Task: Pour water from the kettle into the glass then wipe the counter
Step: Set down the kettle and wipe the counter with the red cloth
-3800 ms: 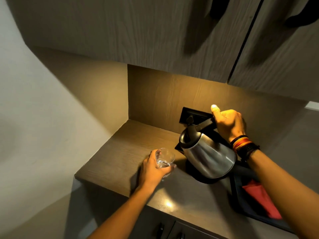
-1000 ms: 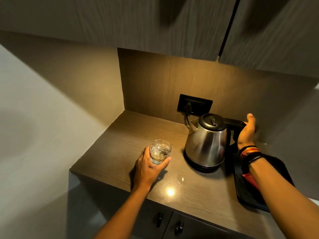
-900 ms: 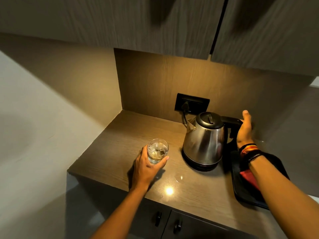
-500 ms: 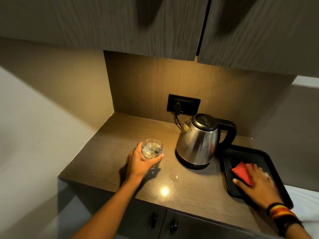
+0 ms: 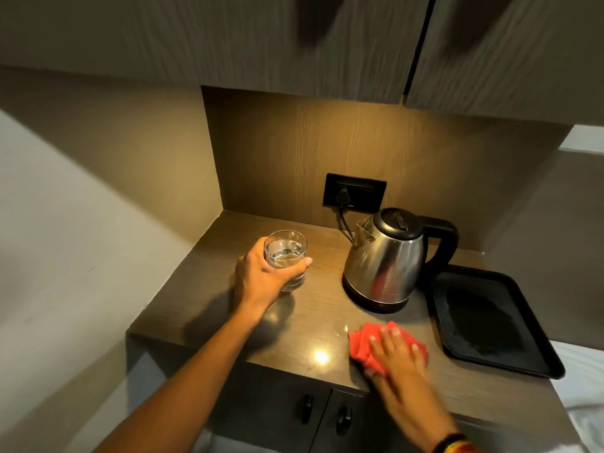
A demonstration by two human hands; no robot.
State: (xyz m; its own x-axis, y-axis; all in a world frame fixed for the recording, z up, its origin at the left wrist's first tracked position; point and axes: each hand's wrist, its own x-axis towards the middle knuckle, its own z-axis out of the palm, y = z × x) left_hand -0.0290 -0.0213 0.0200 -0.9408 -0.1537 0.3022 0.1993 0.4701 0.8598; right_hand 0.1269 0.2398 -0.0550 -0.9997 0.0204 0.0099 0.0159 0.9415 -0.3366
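A steel kettle (image 5: 385, 259) with a black lid and handle stands upright on its base at the back of the wooden counter (image 5: 202, 289). My left hand (image 5: 261, 279) is wrapped around a clear glass (image 5: 285, 253) holding water, lifted slightly above the counter to the kettle's left. A red cloth (image 5: 362, 346) lies on the counter in front of the kettle. My right hand (image 5: 397, 356) presses flat on the cloth with fingers spread; it looks motion-blurred.
A black tray (image 5: 536, 364) sits at the right end of the counter. A black wall socket (image 5: 354, 192) with the kettle's cord plugged in is behind. Upper cabinets (image 5: 294, 44) hang overhead; lower cabinet doors with black knobs (image 5: 307, 408) are below.
My right hand let go of the kettle handle, took the red cloth from the tray and moved it left onto the counter. My left hand raised the glass a little.
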